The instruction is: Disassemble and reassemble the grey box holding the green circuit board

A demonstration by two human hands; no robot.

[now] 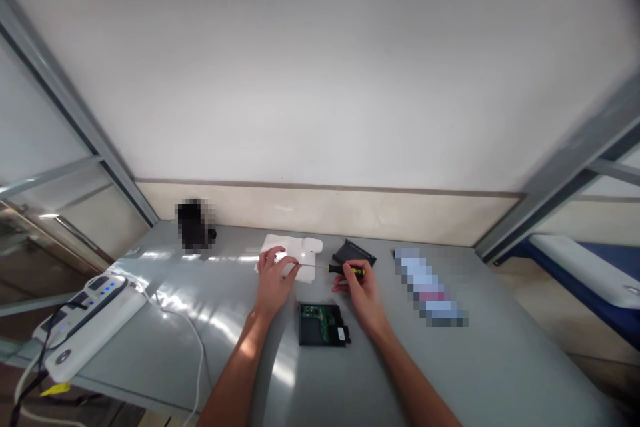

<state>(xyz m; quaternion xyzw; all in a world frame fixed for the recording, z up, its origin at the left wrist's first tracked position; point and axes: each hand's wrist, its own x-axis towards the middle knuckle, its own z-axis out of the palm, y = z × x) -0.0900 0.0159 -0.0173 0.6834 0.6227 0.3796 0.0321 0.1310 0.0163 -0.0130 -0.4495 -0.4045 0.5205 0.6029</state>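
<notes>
at the frame's centre, the person's right hand grips a black-and-yellow screwdriver, its shaft pointing left. the left hand, fingers slightly spread over white paper, meets the tip; whether it pinches anything cannot be told. a black case with green circuitry lies lower centre.

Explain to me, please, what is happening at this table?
The person's right hand grips a screwdriver by its black-and-yellow handle. The left hand has its fingers at the tip, above white paper; whether they pinch anything small there, I cannot tell. Nearer the camera, an open black case with a green circuit board lies on the grey table. A black panel lies just beyond the right hand.
</notes>
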